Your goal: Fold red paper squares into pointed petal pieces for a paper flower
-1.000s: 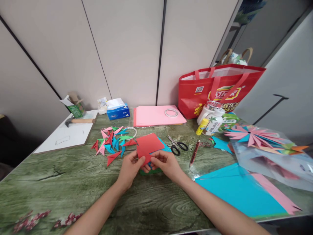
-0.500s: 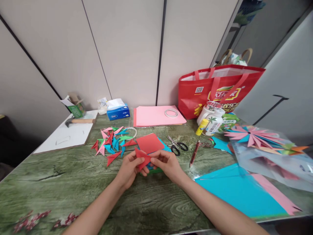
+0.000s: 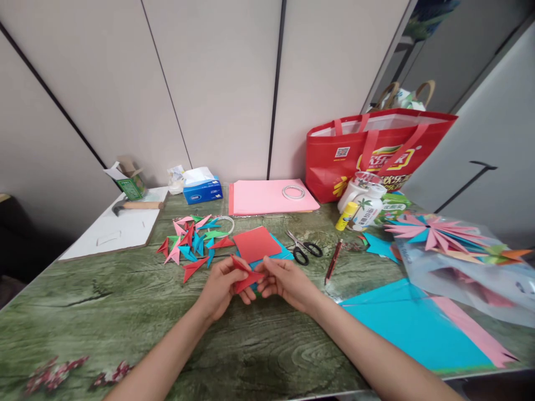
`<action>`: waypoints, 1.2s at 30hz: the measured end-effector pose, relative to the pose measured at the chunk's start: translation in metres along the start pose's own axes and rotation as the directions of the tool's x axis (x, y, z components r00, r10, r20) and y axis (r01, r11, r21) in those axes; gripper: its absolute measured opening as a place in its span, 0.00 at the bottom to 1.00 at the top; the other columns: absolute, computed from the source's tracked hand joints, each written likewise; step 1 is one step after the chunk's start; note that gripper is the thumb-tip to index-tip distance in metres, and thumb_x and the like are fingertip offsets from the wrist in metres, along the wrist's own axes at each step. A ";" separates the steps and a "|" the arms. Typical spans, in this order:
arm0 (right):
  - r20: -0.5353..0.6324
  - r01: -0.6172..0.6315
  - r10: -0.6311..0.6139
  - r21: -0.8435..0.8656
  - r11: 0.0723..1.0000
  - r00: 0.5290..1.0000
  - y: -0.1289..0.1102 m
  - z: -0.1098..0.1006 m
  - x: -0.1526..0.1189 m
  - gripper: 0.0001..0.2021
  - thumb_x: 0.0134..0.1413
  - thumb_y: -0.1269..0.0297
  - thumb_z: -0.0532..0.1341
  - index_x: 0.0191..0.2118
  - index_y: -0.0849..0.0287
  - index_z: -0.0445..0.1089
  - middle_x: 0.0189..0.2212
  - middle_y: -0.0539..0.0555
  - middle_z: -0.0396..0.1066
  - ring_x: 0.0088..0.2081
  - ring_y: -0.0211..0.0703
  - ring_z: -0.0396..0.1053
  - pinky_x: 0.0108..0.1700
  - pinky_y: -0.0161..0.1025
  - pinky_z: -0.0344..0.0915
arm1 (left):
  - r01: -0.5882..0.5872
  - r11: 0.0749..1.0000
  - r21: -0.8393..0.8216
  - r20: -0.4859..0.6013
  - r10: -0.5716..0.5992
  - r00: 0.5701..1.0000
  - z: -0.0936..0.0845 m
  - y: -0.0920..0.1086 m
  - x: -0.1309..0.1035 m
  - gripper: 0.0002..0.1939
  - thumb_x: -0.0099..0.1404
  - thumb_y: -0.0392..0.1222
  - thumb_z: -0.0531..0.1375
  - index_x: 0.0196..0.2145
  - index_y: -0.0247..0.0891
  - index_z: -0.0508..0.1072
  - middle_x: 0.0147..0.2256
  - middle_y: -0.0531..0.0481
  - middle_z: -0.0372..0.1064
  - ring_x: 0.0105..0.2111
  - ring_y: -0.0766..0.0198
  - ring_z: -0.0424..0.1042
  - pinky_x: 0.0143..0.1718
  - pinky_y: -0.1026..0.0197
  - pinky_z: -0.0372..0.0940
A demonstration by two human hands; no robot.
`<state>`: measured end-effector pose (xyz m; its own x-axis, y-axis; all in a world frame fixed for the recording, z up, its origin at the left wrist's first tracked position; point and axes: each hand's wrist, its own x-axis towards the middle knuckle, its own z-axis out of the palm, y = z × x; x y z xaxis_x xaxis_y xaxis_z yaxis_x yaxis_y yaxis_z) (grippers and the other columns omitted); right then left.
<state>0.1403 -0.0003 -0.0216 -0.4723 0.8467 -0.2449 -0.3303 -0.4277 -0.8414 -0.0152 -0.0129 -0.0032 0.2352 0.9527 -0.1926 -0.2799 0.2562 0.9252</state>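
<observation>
A folded piece of red paper [image 3: 243, 282] with pointed ends is pinched in my left hand [image 3: 222, 287], its thumb lying on top of the paper. My right hand [image 3: 287, 283] is at the paper's right tip, thumb and fingers around it. Just behind the hands lies a stack of red square paper [image 3: 257, 244] on top of blue paper [image 3: 285, 254]. Left of it is a loose pile of folded paper pieces [image 3: 193, 243] in red, pink, blue and green. Scissors [image 3: 304, 249] with black handles lie right of the stack.
A dark red pencil [image 3: 333, 262], a glue stick [image 3: 346, 216] and white jars [image 3: 368, 209] stand or lie to the right. Blue sheets [image 3: 412, 328] lie nearer. Behind are pink sheets [image 3: 267, 197], a tissue box [image 3: 203, 191] and a red bag [image 3: 334, 161]. A hammer [image 3: 140, 205] lies left.
The red paper in my hands has changed shape, its point now turned out to the right. My right thumb has lifted a little. The view has shifted slightly.
</observation>
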 end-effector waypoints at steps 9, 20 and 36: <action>0.068 -0.219 0.215 0.064 0.974 0.974 -0.003 -0.006 -0.001 0.13 0.35 0.62 0.69 0.23 0.67 0.69 0.17 0.49 0.70 0.17 0.26 0.66 0.20 0.22 0.62 | 0.039 0.995 0.088 0.051 -0.043 0.998 0.001 -0.004 -0.001 0.03 0.50 0.32 0.56 0.25 0.35 0.66 0.13 0.56 0.65 0.09 0.70 0.63 0.06 0.74 0.52; -0.065 0.070 -0.082 -0.167 0.983 0.995 0.001 0.004 0.001 0.17 0.36 0.54 0.65 0.20 0.64 0.64 0.12 0.43 0.62 0.14 0.25 0.56 0.15 0.25 0.52 | -0.048 0.989 0.141 0.016 0.046 0.999 0.003 -0.004 0.001 0.09 0.52 0.37 0.61 0.32 0.33 0.68 0.19 0.55 0.65 0.15 0.74 0.61 0.14 0.73 0.54; -0.045 0.256 -0.327 -0.526 0.811 0.944 0.017 0.010 -0.006 0.13 0.50 0.55 0.55 0.25 0.60 0.61 0.12 0.42 0.57 0.11 0.27 0.52 0.13 0.26 0.50 | -0.107 0.970 0.217 -0.110 0.133 0.985 0.008 -0.011 -0.003 0.11 0.51 0.44 0.62 0.21 0.34 0.66 0.11 0.57 0.61 0.11 0.73 0.57 0.12 0.70 0.52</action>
<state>0.1292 -0.0162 -0.0294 -0.3013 0.9533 0.0226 0.0412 0.0367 -0.9985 -0.0057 -0.0200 -0.0099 0.0923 0.9905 -0.1022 -0.0952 0.1109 0.9893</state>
